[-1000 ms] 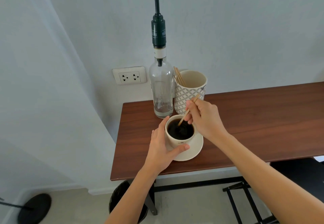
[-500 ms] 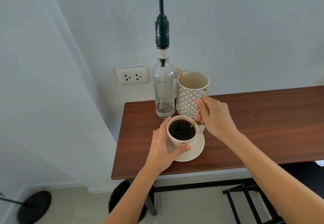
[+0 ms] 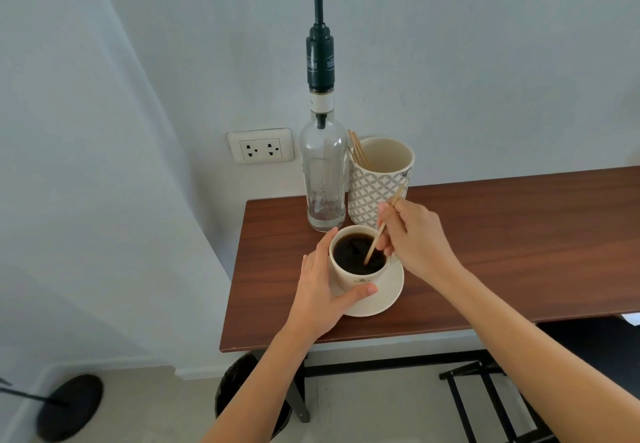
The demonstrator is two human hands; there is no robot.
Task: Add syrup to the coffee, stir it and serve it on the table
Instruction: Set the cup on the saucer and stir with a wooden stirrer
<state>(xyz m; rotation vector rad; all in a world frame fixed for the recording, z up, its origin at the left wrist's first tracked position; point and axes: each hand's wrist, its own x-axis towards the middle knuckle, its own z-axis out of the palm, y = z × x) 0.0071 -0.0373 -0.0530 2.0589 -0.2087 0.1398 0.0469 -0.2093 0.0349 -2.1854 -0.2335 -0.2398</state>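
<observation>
A cream coffee cup (image 3: pixel 356 278) full of black coffee stands on a cream saucer (image 3: pixel 386 295) near the left end of the brown wooden table (image 3: pixel 502 252). My left hand (image 3: pixel 323 290) wraps around the cup's left side, thumb across its front. My right hand (image 3: pixel 414 238) pinches a thin wooden stir stick (image 3: pixel 375 243) whose lower tip dips into the coffee. Just behind the cup stands a clear glass syrup bottle (image 3: pixel 323 179) with a tall dark pump top; only a little liquid shows at its bottom.
A patterned holder cup (image 3: pixel 379 179) with several wooden sticks stands right of the bottle against the wall. A wall socket (image 3: pixel 260 146) is to the left. Under the table are a black bin (image 3: pixel 239 394) and a black frame (image 3: pixel 485 390).
My right hand has swung the stick round inside the cup, from the middle to the right rim and back towards the middle. My left hand kept its hold on the cup.
</observation>
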